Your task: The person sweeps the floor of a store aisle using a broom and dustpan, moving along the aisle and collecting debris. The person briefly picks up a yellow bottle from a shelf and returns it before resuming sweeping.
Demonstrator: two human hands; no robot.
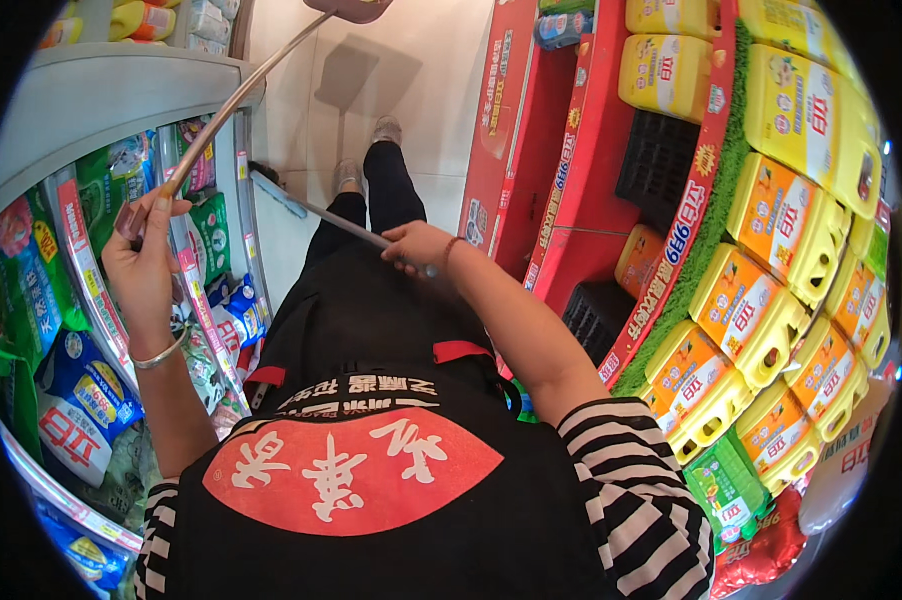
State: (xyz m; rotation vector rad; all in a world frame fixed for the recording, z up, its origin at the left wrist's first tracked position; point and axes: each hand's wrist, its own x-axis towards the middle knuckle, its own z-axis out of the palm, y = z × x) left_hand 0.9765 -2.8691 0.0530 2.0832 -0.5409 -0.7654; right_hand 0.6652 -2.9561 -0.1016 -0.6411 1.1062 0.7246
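My left hand [143, 251], raised at the left, grips the upper end of a long copper-coloured pole [233, 105]. At the pole's far end is a brown dustpan [357, 9], held off the floor and cut by the top edge of the view; its shadow falls on the tiles. In front of my black apron [391, 322], my right hand [421, 251] is closed around the grey handle [346, 225] of a broom. The broom's head [278, 193], with dark bristles at one end, is low beside the left shelf, left of my legs.
Shelves with bagged laundry products [83, 397] line the left side. A red display stand [526, 150] rises on the right, edged with artificial grass [691, 285] and stacked with yellow detergent jugs [770, 217]. Black crates [657, 157] sit inside it. A red foil balloon [766, 551] is at lower right.
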